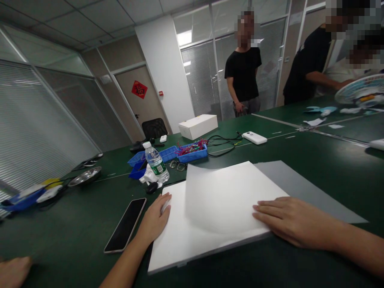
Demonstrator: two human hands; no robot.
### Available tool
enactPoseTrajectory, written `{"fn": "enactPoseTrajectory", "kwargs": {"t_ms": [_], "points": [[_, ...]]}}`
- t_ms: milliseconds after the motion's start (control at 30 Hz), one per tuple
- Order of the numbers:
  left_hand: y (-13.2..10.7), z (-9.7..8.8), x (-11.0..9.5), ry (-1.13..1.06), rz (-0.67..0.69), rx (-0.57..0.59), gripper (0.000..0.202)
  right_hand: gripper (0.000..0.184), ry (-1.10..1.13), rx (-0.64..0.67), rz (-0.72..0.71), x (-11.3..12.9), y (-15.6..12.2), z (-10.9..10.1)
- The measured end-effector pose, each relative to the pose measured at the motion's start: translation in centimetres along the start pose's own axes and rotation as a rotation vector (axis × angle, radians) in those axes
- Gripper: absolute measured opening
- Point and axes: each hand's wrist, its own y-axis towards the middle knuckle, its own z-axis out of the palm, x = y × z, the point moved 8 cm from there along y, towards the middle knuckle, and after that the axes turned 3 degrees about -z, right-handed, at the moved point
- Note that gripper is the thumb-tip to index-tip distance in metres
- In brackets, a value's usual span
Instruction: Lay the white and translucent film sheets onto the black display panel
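A stack of white paper (174, 240) lies before me, its top sheet (222, 200) bowed and shifted toward the back right. My left hand (154, 218) rests at the stack's left edge, thumb and fingers a little apart. Flat on the right side of the top sheet lies my right hand (292, 220), fingers stretched out and close together. A grey sheet (303, 188) sticks out beyond the stack on the right, partly under it. Beside my left forearm is a phone (126, 226) with a dark screen.
Behind the stack stand a water bottle (156, 163), glasses (177, 165), a blue tray (192, 155) of wires and a white box (198, 126). A metal bowl (85, 177) sits at left. Another person's hand (15, 271) shows at lower left; several people are across the table.
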Motion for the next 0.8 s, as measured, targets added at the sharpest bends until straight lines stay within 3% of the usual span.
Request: {"fn": "enactPoseTrajectory", "kwargs": {"t_ms": [167,300,400,500,567,667,800], "points": [[-0.1,-0.1,-0.1,0.013,-0.014,-0.002,0.059,0.039,0.124,0.026,0.007,0.0,0.4,-0.6],[0.0,-0.1,-0.2,0.005,-0.025,0.008,0.062,0.048,0.216,0.059,0.073,-2.0,-0.5,0.1],[0.0,0.1,-0.1,0.011,-0.033,0.023,0.064,0.049,0.125,0.095,0.419,-6.3,-2.5,1.2],[0.1,0.2,-0.1,0.021,-0.034,0.029,0.064,0.067,0.023,0.206,0.84,-10.6,-6.2,2.1],[0.1,0.2,-0.1,0.023,-0.028,0.031,0.064,0.079,-0.029,0.265,1.024,-12.4,-8.7,2.2],[0.1,0.0,-0.3,0.025,-0.017,0.031,0.063,0.09,-0.052,0.313,1.16,-13.9,-11.4,2.3],[0.0,-0.1,-0.5,0.033,-0.006,0.028,0.062,0.091,0.005,0.353,1.191,-14.5,-12.9,3.3]]}}
